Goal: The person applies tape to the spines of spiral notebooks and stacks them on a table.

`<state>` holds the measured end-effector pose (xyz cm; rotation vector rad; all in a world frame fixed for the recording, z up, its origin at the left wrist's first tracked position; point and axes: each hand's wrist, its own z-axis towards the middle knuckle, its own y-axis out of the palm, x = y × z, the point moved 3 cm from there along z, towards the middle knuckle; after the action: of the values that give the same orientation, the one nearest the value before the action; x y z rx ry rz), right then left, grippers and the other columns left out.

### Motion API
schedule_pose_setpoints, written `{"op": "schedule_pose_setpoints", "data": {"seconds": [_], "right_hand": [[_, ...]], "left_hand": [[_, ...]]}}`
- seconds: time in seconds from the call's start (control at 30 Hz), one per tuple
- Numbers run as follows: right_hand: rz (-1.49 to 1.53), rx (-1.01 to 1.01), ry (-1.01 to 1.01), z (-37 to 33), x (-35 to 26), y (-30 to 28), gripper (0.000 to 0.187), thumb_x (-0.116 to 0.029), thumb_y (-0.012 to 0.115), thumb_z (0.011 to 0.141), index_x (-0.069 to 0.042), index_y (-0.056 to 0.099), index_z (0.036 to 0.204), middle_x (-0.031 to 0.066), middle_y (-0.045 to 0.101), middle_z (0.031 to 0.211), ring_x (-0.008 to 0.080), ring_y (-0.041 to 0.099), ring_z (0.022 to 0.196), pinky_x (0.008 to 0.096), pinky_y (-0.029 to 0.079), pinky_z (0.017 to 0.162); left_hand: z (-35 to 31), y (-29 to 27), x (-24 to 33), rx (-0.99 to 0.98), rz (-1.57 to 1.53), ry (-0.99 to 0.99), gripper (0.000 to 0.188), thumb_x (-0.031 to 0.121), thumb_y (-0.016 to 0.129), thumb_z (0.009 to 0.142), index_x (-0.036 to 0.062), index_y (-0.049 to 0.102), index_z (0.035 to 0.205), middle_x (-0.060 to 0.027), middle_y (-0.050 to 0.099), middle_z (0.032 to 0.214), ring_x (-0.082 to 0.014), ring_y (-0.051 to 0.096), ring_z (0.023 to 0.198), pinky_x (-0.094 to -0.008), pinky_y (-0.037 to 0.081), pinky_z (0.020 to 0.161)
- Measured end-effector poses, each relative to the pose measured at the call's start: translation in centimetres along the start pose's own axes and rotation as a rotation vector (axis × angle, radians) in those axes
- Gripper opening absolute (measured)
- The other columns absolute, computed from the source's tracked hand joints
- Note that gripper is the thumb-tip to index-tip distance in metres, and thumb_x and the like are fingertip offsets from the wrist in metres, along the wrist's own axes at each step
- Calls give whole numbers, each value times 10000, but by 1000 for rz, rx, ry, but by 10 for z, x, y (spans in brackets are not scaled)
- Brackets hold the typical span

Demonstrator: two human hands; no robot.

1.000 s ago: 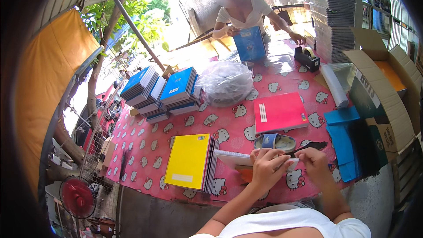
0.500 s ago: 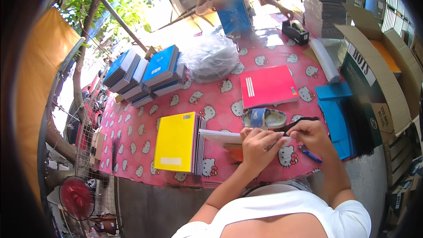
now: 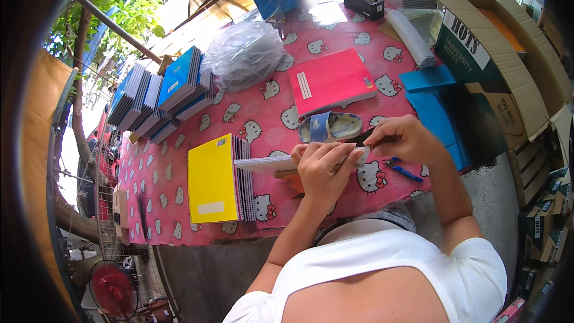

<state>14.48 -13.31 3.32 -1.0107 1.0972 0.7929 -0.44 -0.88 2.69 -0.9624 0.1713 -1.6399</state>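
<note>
My left hand [image 3: 326,170] grips a notebook [image 3: 263,164] held edge-on above the table, its white page edges toward the left. An orange patch shows beneath it. At the notebook's right end, my right hand [image 3: 402,140] is closed with thumb and fingertips pinched together; a dark thin piece [image 3: 362,137] shows beside the fingertips, too unclear to name. A blue and white slipper [image 3: 330,127] lies just beyond my hands. To the left rests a stack of spiral notebooks with a yellow cover [image 3: 212,179]. Blue-handled pliers or cutters [image 3: 406,171] lie below my right hand.
A pink notebook stack [image 3: 332,82] lies mid-table on the patterned pink cloth [image 3: 251,128]. Blue notebook stacks [image 3: 179,78] and a clear plastic bundle [image 3: 242,55] stand far left. Right are blue covers [image 3: 433,113], a tape dispenser [image 3: 363,3] and an open carton [image 3: 478,54]. Another person works opposite.
The view has shifted, so the table things sit further left and higher. Both hands stay at the notebook's right end. The other person's hand has left the tape dispenser.
</note>
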Motion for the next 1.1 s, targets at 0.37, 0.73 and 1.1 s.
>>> {"op": "schedule_pose_setpoints", "data": {"seconds": [0.37, 0.73, 1.1], "right_hand": [[-454, 115, -152, -7, -25, 16, 282, -18, 658, 762, -26, 621, 1042, 146, 637, 862, 322, 628, 790, 382, 486, 672], [-578, 271, -200, -2, -25, 25, 187, -150, 691, 794, -52, 598, 923, 104, 590, 797, 306, 619, 724, 401, 478, 594], [-677, 331, -266, -4, -36, 35, 182, -129, 706, 772, -40, 620, 905, 114, 582, 801, 318, 613, 732, 396, 476, 594]], "left_hand": [[6, -3, 6, 22, 59, 0, 137, 244, 750, 747, 153, 735, 848, 2, 701, 783, -164, 618, 745, -337, 339, 819], [-1, -3, -4, 80, -108, 21, 90, 137, 743, 739, 146, 669, 790, 44, 684, 863, -144, 619, 865, -364, 314, 857], [-4, -10, -4, 22, -115, -13, 93, 127, 743, 745, 174, 730, 824, 55, 703, 856, -114, 622, 796, -373, 296, 886]]}}
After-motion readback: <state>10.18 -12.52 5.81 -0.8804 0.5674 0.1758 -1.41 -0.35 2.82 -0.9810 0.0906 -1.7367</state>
